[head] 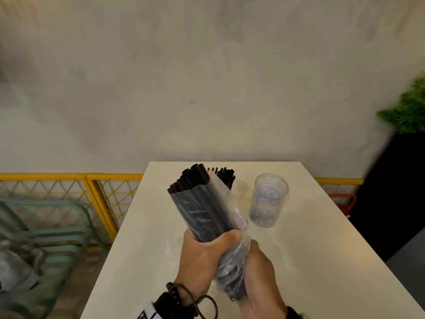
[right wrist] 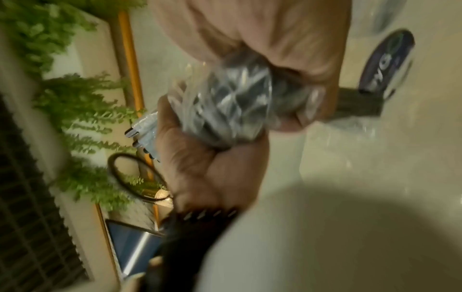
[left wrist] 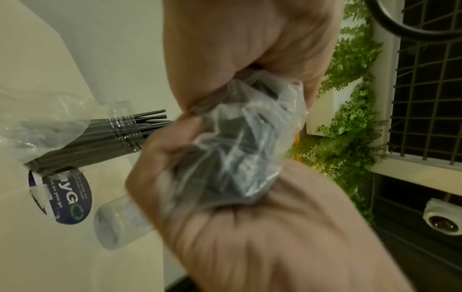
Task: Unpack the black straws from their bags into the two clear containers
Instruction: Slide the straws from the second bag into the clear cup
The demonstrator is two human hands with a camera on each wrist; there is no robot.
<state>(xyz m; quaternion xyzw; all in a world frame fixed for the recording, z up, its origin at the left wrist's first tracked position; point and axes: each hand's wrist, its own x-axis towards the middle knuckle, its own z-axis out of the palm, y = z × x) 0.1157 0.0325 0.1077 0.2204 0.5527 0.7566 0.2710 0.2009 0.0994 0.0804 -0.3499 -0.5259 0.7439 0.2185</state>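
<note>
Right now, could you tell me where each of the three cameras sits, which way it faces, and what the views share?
Head: worn on the head, looking forward and down at the white table; both hands, left hand and right hand, grip the clear plastic bag of black straws.
Left wrist: looks along the left hand at the crumpled bag; the right hand shows above.
Right wrist: looks along the right hand at the bag; the left hand shows.
Shared: all three show the bag; head and left wrist show the empty clear round container.
</note>
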